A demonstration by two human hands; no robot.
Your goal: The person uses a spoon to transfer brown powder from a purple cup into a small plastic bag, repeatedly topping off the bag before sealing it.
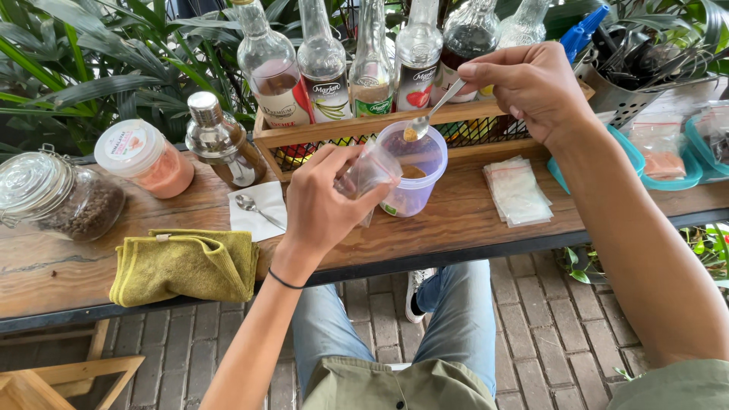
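Note:
My left hand (328, 199) holds a small clear plastic bag (370, 171) open, tilted toward a clear plastic tub (416, 175) that has brown powder in its bottom. My right hand (531, 85) pinches the handle of a metal spoon (433, 114), whose bowl carries brown powder just above the tub's rim. The bag's mouth sits just left of the spoon's bowl. The tub stands on a wooden counter (456, 228).
A stack of small clear bags (517, 191) lies right of the tub. Behind it a wooden rack (334, 129) holds several syrup bottles. On the left are a glass jar of coffee beans (64, 199), a pink-filled tub (146, 158), a metal shaker (222, 143), a second spoon on a napkin (257, 209) and a folded yellow cloth (186, 264).

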